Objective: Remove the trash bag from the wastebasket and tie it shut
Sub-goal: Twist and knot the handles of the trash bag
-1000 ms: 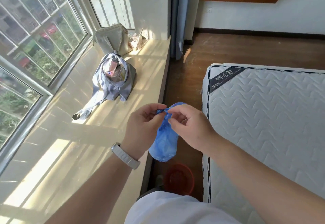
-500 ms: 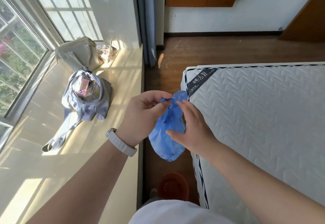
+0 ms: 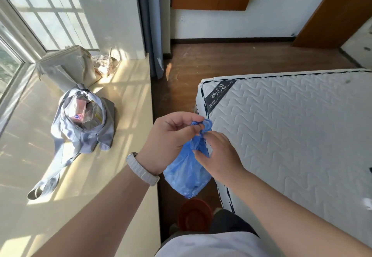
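Note:
A small blue trash bag (image 3: 186,173) hangs in the air between the window ledge and the bed, its neck gathered into a twisted bunch at the top. My left hand (image 3: 171,142), with a white watch band on the wrist, pinches the bunched top between thumb and fingers. My right hand (image 3: 218,156) grips the bag's neck just below, fingers curled into the plastic. Directly below the bag, on the floor, stands the red wastebasket (image 3: 194,215), partly hidden by my clothing.
A wide cream window ledge (image 3: 124,176) runs along the left, carrying a blue-grey cloth bag (image 3: 84,123) and a beige bag (image 3: 68,67). A white quilted mattress (image 3: 291,139) fills the right. Wooden floor (image 3: 231,61) lies beyond, with a curtain (image 3: 151,25) at the ledge's end.
The view has swung right. My right hand slid down from the bag's top to its neck while my left hand kept pinching the bunched top.

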